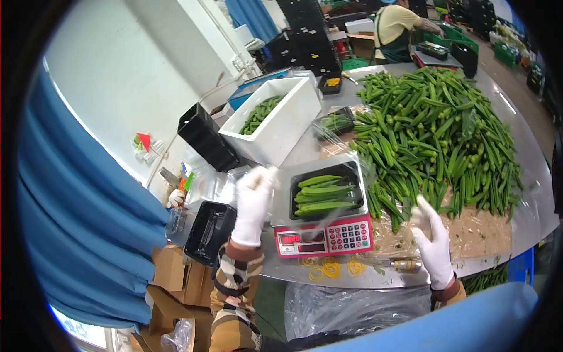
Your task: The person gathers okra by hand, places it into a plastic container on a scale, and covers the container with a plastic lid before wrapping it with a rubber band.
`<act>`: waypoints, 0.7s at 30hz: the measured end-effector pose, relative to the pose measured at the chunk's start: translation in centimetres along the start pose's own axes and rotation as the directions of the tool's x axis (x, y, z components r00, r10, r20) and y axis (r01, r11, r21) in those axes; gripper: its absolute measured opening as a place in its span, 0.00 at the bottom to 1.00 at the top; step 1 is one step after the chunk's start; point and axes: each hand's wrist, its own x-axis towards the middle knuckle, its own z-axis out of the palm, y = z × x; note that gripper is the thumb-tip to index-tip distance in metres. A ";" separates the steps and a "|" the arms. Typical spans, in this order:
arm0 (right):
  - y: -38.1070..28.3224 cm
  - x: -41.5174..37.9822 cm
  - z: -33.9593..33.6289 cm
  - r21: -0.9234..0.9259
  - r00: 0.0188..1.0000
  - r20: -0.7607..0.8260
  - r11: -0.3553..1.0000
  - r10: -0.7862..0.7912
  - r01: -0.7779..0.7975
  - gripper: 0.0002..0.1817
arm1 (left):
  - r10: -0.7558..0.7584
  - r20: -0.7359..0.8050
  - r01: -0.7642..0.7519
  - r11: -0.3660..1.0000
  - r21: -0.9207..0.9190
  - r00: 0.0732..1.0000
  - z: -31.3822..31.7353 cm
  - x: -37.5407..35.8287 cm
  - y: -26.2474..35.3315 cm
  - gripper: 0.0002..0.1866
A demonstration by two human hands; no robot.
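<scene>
My left hand [253,205], in a white glove, is raised at the left edge of the scale, its fingers curled together and blurred. What they hold, if anything, cannot be made out. My right hand [433,243], also gloved, is open near the front of the okra pile [440,135], thumb and fingers apart. Between the hands, a black tray [294,202] with several okra pods [325,195] sits on the platform of a red digital scale [319,239] with a lit display. Clear plastic film [365,170] shows around the tray's right side.
A white foam box [293,120] with okra stands behind the scale. Black trays [211,232] lie at left. Yellow rubber bands [329,268] and a wooden-handled tool [406,265] lie along the front edge. Another person [396,29] works at the far end.
</scene>
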 end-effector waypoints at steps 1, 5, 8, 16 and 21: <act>-0.6 0.7 0.4 0.163 0.999 0.043 0.986 0.027 -0.034 0.41 | -0.096 0.118 0.091 0.995 0.042 0.988 1.6 -1.6 1.0 0.14; -2.7 2.6 2.0 -0.127 0.952 0.088 0.945 -0.293 0.302 0.43 | -0.180 0.460 0.260 0.958 -0.117 0.869 6.0 -6.6 1.4 0.09; -2.3 3.1 1.2 -0.021 0.955 0.268 0.992 0.127 -0.126 0.34 | -0.296 0.561 0.489 0.841 -0.231 0.774 5.6 -7.3 0.3 0.11; 1.8 3.0 1.9 0.180 0.992 -0.086 0.981 0.095 -0.078 0.20 | -0.325 0.542 0.577 0.713 -0.399 0.775 5.0 -10.5 -3.8 0.26; 1.1 4.0 3.8 0.196 0.991 0.058 0.972 0.121 -0.130 0.26 | -0.256 0.308 0.365 0.850 -0.380 0.916 3.4 -9.1 -5.3 0.24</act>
